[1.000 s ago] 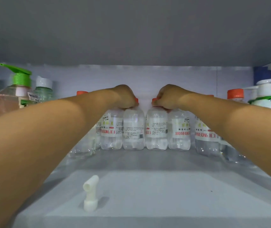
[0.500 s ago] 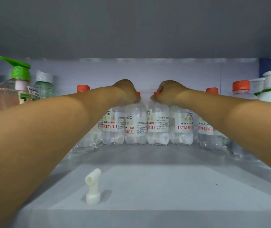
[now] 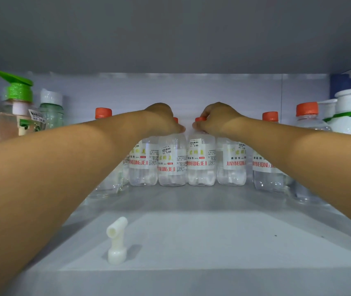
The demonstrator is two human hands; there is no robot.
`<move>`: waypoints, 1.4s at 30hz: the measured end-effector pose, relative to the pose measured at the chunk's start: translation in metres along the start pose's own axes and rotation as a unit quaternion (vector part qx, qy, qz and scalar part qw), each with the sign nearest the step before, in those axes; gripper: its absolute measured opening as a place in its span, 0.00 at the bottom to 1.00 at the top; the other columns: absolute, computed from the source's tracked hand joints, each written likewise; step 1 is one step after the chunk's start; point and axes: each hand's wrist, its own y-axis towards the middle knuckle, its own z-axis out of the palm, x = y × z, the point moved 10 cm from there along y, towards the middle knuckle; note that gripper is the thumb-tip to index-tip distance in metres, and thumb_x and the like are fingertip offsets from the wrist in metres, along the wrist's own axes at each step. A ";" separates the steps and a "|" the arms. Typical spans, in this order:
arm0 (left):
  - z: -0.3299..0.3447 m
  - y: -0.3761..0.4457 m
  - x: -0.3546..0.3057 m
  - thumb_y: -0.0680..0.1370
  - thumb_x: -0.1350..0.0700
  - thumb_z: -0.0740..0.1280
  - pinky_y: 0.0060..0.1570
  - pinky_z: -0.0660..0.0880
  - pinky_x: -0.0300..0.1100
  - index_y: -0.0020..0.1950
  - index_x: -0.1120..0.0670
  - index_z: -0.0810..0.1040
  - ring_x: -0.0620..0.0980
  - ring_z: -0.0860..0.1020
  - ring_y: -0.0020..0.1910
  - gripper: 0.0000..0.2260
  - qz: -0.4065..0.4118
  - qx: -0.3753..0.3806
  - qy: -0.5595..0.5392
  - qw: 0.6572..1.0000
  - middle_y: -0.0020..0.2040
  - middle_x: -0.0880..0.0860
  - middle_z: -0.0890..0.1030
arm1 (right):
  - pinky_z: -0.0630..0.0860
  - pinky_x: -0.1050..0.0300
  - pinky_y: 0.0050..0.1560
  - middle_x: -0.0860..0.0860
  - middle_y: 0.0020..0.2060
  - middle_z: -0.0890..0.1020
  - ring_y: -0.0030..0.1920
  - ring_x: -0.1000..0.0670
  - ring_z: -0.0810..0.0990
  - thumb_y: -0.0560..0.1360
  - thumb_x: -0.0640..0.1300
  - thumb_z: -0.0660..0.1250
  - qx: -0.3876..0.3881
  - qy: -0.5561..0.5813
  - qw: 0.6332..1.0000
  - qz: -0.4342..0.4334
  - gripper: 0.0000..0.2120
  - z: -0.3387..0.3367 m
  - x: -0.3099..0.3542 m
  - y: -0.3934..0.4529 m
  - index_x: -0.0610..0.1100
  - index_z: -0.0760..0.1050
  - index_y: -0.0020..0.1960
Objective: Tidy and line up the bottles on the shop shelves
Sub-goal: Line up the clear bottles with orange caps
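Compared with a second ago, the clear bottles (image 3: 172,161) at the back edge of the shelf (image 3: 202,231) show more of their labels to the front, so the row looks closer to lined up. The left hand (image 3: 161,120) curls over the caps of two middle bottles, gripping them from above. The right hand (image 3: 215,119) grips the red cap of the bottle beside it (image 3: 201,161) and covers the next one. A white nozzle (image 3: 117,240) stands alone near the front edge, well apart from the row.

Head camera, close, faces level into shelf (image 3: 191,231) bay.
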 end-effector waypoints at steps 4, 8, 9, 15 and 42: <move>0.000 -0.003 0.000 0.79 0.41 0.70 0.58 0.75 0.47 0.69 0.57 0.76 0.55 0.77 0.58 0.26 0.001 0.014 0.023 1.000 0.66 0.55 0.78 | 0.78 0.52 0.58 0.46 0.55 0.83 0.55 0.45 0.81 0.80 0.51 0.69 0.009 0.010 1.000 0.000 0.15 0.002 0.000 0.000 0.41 0.80 0.59; 0.003 -0.002 0.001 0.79 0.41 0.70 0.53 0.73 0.45 0.68 0.57 0.75 0.54 0.75 0.54 0.26 -0.010 -0.001 0.021 1.000 0.63 0.55 0.78 | 0.76 0.54 0.56 0.47 0.56 0.82 0.55 0.47 0.79 0.80 0.51 0.68 0.007 0.015 1.000 -0.006 0.14 0.003 -0.001 -0.001 0.43 0.78 0.61; 0.004 -0.002 0.001 0.79 0.41 0.70 0.52 0.73 0.45 0.68 0.57 0.75 0.54 0.76 0.54 0.25 -0.014 -0.006 0.012 1.000 0.61 0.55 0.78 | 0.77 0.53 0.58 0.47 0.58 0.81 0.57 0.46 0.79 0.80 0.51 0.68 0.008 0.007 1.000 -0.006 0.15 0.004 0.000 -0.001 0.43 0.78 0.63; 0.004 -0.002 0.001 0.78 0.42 0.71 0.47 0.70 0.45 0.67 0.57 0.74 0.53 0.75 0.51 0.25 -0.020 -0.037 -0.002 0.999 0.55 0.53 0.76 | 0.73 0.55 0.56 0.46 0.61 0.79 0.58 0.45 0.77 0.83 0.55 0.61 -0.009 -0.087 0.996 -0.025 0.19 -0.011 0.007 -0.003 0.42 0.76 0.65; 0.024 -0.009 -0.024 0.74 0.37 0.73 0.65 0.75 0.51 0.76 0.46 0.70 0.55 0.72 0.67 0.33 0.083 -0.028 0.035 0.996 0.70 0.52 0.70 | 0.64 0.59 0.28 0.49 0.33 0.73 0.31 0.51 0.72 0.80 0.55 0.67 -0.001 -0.220 0.974 0.059 0.21 -0.026 -0.049 0.009 0.42 0.66 0.36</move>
